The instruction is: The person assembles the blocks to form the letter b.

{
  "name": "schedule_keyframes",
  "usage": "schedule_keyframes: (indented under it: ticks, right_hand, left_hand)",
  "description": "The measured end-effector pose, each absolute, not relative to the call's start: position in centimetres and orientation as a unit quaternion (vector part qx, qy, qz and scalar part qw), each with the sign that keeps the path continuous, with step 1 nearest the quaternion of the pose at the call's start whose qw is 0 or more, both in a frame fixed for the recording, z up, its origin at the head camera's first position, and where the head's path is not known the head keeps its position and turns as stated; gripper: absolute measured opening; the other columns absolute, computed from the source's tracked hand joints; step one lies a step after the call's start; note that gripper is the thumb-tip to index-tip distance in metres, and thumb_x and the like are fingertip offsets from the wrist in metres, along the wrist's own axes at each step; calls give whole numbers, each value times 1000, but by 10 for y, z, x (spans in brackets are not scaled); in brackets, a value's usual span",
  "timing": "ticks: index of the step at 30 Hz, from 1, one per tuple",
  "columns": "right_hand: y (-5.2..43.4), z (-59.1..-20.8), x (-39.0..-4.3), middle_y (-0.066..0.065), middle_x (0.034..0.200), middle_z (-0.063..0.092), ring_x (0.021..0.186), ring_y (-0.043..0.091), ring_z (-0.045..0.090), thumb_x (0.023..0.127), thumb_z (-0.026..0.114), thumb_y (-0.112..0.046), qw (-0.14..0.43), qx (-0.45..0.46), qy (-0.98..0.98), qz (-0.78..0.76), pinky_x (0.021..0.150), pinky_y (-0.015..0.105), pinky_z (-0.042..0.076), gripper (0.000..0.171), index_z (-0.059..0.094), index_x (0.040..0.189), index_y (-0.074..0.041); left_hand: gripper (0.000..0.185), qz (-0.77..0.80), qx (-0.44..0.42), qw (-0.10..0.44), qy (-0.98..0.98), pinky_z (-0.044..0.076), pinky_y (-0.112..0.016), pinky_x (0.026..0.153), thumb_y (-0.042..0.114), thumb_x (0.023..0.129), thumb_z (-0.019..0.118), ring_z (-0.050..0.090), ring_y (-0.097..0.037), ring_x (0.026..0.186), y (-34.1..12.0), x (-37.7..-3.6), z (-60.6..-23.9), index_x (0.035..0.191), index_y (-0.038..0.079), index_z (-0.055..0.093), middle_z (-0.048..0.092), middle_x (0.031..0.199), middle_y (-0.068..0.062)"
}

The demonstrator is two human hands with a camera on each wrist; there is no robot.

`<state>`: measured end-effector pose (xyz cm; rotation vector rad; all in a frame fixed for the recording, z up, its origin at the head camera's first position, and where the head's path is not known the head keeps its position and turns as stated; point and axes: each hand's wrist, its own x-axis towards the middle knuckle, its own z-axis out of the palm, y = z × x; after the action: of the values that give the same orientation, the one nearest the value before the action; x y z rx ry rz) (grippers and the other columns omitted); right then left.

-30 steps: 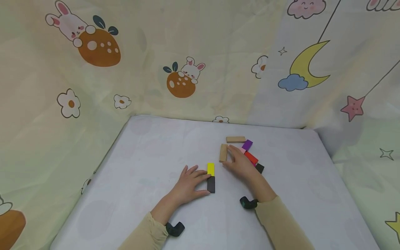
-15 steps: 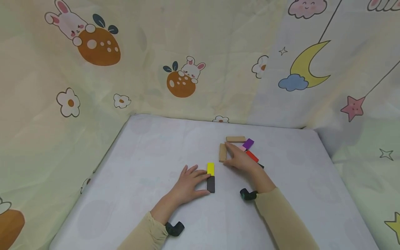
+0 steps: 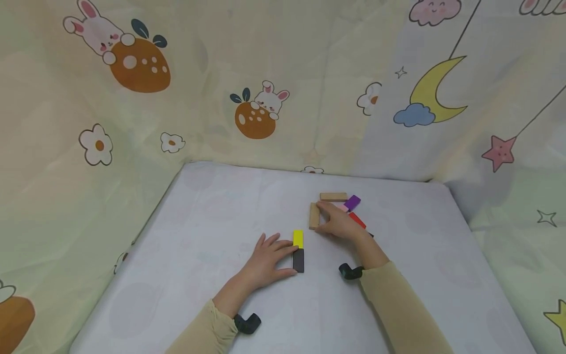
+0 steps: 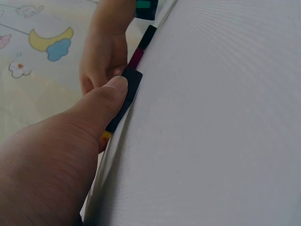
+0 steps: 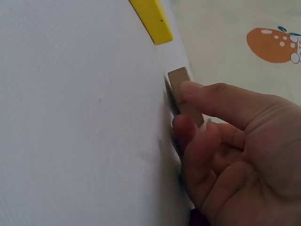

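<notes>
My left hand [image 3: 265, 263] holds a black block [image 3: 298, 260] between thumb and index finger. Its other fingers are spread over the white table. A yellow block [image 3: 298, 239] lies end to end with the black one, beside the index fingertip. In the left wrist view the thumb covers one end of the black block [image 4: 129, 96]. My right hand [image 3: 342, 226] pinches an upright-pointing wooden block [image 3: 314, 216] by its ends. In the right wrist view the thumb rests on this wooden block [image 5: 178, 77], and the fingers hide its far part.
Another wooden block [image 3: 333, 196] lies crosswise behind the right hand. Purple [image 3: 353, 202], pink [image 3: 342, 208] and red [image 3: 357, 220] blocks lie to its right. A dark block [image 3: 371, 235] is mostly hidden by the wrist. Printed cloth [image 3: 309, 98] stands behind the table.
My right hand has shifted slightly left and away from me, and the wooden block has moved a little left. The purple block has slid slightly right. My left hand has stayed put.
</notes>
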<state>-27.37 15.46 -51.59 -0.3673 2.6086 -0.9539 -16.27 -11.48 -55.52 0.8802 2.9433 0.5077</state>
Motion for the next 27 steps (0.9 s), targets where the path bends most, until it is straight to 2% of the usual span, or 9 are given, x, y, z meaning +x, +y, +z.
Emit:
schedule_keyframes:
  ticks: [3, 4, 8, 12, 15, 18, 20, 22, 27]
  right_hand:
    - [150, -514, -270, 7, 160, 31, 68, 27, 62, 85, 78, -27, 182, -120, 907, -361, 62, 35, 57, 85, 31, 156, -25]
    - [149, -513, -269, 6, 158, 33, 61, 26, 61, 85, 78, -28, 184, -118, 904, -367, 59, 33, 56, 85, 31, 156, -26]
    - [139, -512, -266, 4, 156, 36, 60, 20, 57, 85, 78, -30, 182, -116, 897, -385, 59, 29, 54, 84, 32, 155, -30]
    - [130, -515, -263, 3, 160, 33, 65, 21, 56, 85, 78, -30, 186, -120, 890, -399, 62, 29, 55, 84, 32, 154, -31]
    - [126, -519, -264, 0, 161, 32, 73, 27, 60, 84, 79, -31, 188, -125, 889, -399, 66, 33, 57, 84, 33, 154, -32]
    - [123, -522, -265, -1, 161, 32, 103, 32, 64, 83, 79, -37, 178, -134, 894, -388, 84, 42, 58, 83, 35, 153, -32]
    - [121, -524, -266, -2, 161, 32, 125, 33, 56, 82, 79, -40, 177, -137, 896, -385, 97, 48, 54, 83, 36, 152, -32]
    - [120, -526, -267, -2, 162, 31, 139, 34, 44, 82, 79, -41, 177, -142, 895, -384, 105, 52, 47, 83, 37, 153, -31]
    - [119, -532, -270, -1, 162, 31, 142, 33, 40, 83, 78, -36, 183, -146, 891, -389, 110, 54, 42, 81, 37, 153, -30]
  left_hand:
    - [67, 160, 286, 16, 945, 11, -63, 120, 69, 88, 56, 29, -29, 149, -117, -162, -555, 145, 35, 50, 49, 149, 9]
    - [67, 159, 287, 16, 945, 11, -63, 120, 70, 88, 56, 29, -30, 149, -117, -161, -555, 145, 35, 49, 49, 149, 9]
    - [67, 165, 291, 14, 942, 12, -64, 120, 68, 87, 57, 30, -31, 149, -120, -159, -554, 144, 34, 51, 50, 149, 8]
    - [67, 167, 294, 16, 941, 12, -65, 120, 68, 87, 58, 30, -31, 149, -123, -158, -555, 144, 34, 51, 50, 148, 9]
    - [67, 165, 294, 17, 942, 11, -64, 120, 69, 87, 57, 29, -30, 149, -123, -158, -557, 144, 35, 50, 50, 148, 9]
    - [66, 165, 293, 13, 942, 12, -64, 120, 68, 87, 58, 29, -30, 149, -123, -158, -557, 144, 35, 51, 50, 148, 9]
    - [66, 164, 293, 12, 942, 12, -64, 120, 68, 87, 58, 29, -30, 149, -122, -158, -558, 144, 35, 51, 50, 148, 9]
    - [66, 162, 290, 14, 943, 11, -64, 120, 68, 87, 58, 28, -29, 149, -122, -158, -557, 144, 35, 50, 50, 148, 10]
    - [66, 160, 289, 18, 944, 10, -63, 120, 68, 88, 57, 27, -29, 150, -122, -158, -557, 144, 36, 50, 49, 149, 10]
